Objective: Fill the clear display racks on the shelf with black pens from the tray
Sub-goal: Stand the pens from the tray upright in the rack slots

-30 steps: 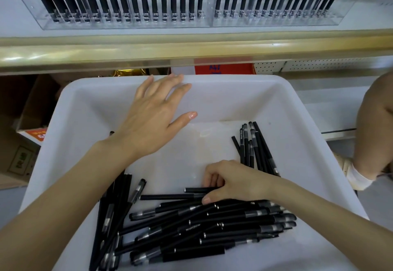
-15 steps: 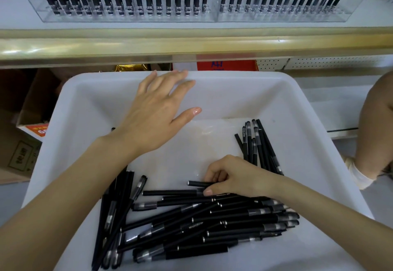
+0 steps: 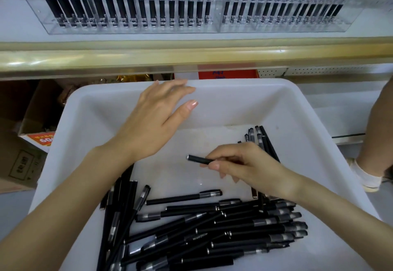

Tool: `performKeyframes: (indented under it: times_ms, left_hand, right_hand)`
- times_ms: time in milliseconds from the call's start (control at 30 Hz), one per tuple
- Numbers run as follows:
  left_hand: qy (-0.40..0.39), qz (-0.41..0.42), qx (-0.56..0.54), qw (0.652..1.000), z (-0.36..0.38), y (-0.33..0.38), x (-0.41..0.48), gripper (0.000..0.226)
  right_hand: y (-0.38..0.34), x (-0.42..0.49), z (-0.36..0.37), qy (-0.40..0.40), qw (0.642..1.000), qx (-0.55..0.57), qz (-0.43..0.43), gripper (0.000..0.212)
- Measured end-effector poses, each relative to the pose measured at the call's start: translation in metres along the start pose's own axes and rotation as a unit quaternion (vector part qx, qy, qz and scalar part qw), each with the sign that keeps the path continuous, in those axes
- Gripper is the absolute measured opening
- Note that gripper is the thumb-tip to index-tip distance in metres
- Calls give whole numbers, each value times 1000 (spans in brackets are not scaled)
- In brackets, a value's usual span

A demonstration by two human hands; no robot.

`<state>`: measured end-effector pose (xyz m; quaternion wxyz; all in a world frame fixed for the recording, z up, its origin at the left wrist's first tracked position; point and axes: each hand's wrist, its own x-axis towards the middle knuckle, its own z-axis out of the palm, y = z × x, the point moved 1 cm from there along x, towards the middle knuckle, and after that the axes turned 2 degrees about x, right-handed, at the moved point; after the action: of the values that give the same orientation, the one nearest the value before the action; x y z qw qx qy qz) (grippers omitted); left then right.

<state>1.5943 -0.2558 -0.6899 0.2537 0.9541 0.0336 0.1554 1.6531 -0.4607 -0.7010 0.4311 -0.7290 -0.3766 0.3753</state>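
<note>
A white plastic tray (image 3: pixel 308 109) fills the lower view, with several black pens (image 3: pixel 223 226) piled along its near side and a few more by its right wall (image 3: pixel 262 139). My right hand (image 3: pixel 246 166) pinches one black pen (image 3: pixel 200 159) lifted above the pile, its end pointing left. My left hand (image 3: pixel 153 121) hovers flat over the tray's far left part, fingers straight, holding nothing. On the shelf above stand two clear display racks, the left one (image 3: pixel 127 9) and the right one (image 3: pixel 280 9), both lined with upright black pens.
A gold-coloured shelf edge (image 3: pixel 191 58) runs across between the racks and the tray. Cardboard boxes (image 3: pixel 25 143) sit at the lower left. Another person's leg and white sock (image 3: pixel 370 173) stand at the right beside the tray.
My right hand has lifted one pen out of the pile and raised it. My left hand has shifted slightly toward the tray's far rim.
</note>
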Motion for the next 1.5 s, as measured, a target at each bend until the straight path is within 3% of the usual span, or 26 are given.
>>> performKeyframes:
  times_ms: [67, 267, 367, 600, 700, 800, 900, 1000, 1133, 1267, 1367, 1500]
  left_hand:
    - [29, -11, -75, 997, -12, 1, 2, 57]
    - [34, 4, -157, 987, -37, 23, 14, 38]
    - [40, -2, -191, 981, -39, 28, 22, 40]
    - [97, -75, -344, 931, -46, 27, 36, 8]
    - [129, -108, -386, 907, -56, 27, 42, 9]
    - [135, -140, -441, 876, -63, 25, 47, 11]
    - [125, -172, -499, 840, -62, 29, 54, 28]
    - [105, -171, -511, 836, -60, 36, 63, 30]
    - [112, -153, -416, 890, -66, 35, 81, 20]
    - [145, -68, -99, 982, -80, 25, 93, 31]
    - [111, -31, 153, 982, -87, 24, 96, 59]
    - [70, -15, 215, 974, -79, 17, 99, 69]
  right_hand:
    - [-12, 1, -15, 17, 999, -29, -8, 14]
    - [-53, 17, -60, 26, 992, -121, -31, 25]
    - [-72, 28, -75, 33, 985, -160, -52, 12]
    - [-104, 50, -97, 76, 978, -169, -101, 10]
    - [-122, 55, -116, 119, 982, -105, -101, 9]
    - [-139, 63, -131, 149, 983, 33, -105, 8]
    - [-155, 76, -139, 148, 959, 206, -128, 12]
    - [-169, 88, -143, 147, 941, 258, -159, 8]
    - [-186, 98, -149, 229, 925, 221, -209, 10]
    - [-198, 105, -164, 371, 882, 75, -281, 23]
    - [-195, 115, -172, 392, 871, -39, -292, 20]
    - [-183, 129, -177, 388, 873, -72, -286, 17]
